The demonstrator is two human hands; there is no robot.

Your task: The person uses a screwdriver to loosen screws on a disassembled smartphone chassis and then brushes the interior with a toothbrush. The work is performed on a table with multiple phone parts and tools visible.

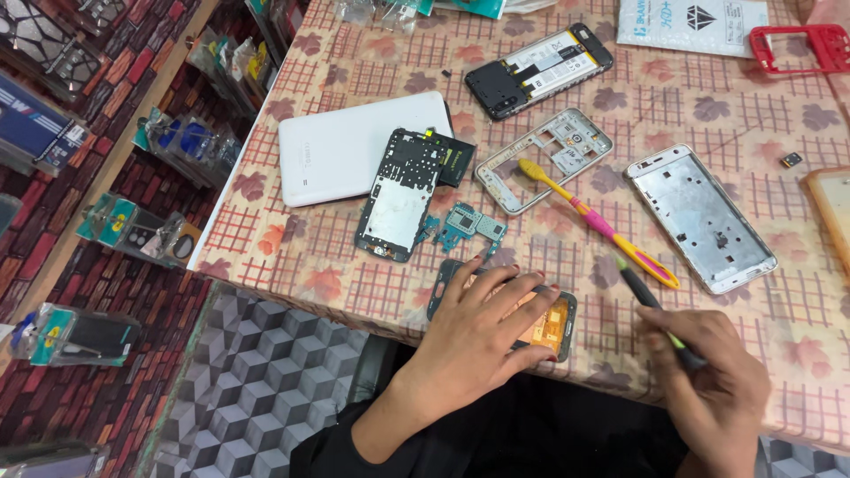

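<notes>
**Phone guts all over the surface**

Phone parts were spread across the patterned surface (372, 71). The left hand (482, 323) lay flat with its fingers spread wide, pressing down on an opened phone frame (553, 320) with an orange-ish inside, right at the near edge of the surface. It wasn't gripping anything, just pinning it. The right hand (722, 376) was closed around a dark screwdriver (651, 305) with a green tip, angled up toward the middle, just beside that frame near the same edge.

Further in, a yellow and pink toothbrush (602, 226) lay diagonally, its head resting on a grey mid-frame (567, 142). A bare silver chassis (704, 217) sat toward the right edge. A black inner plate (403, 195) overlapped a white back cover (345, 150) by the left edge, with a small blue circuit board (469, 228) just beside it. A black phone with its battery showing (540, 69) sat near the far edge, and a red frame (801, 46) was up at the far right corner.
</notes>
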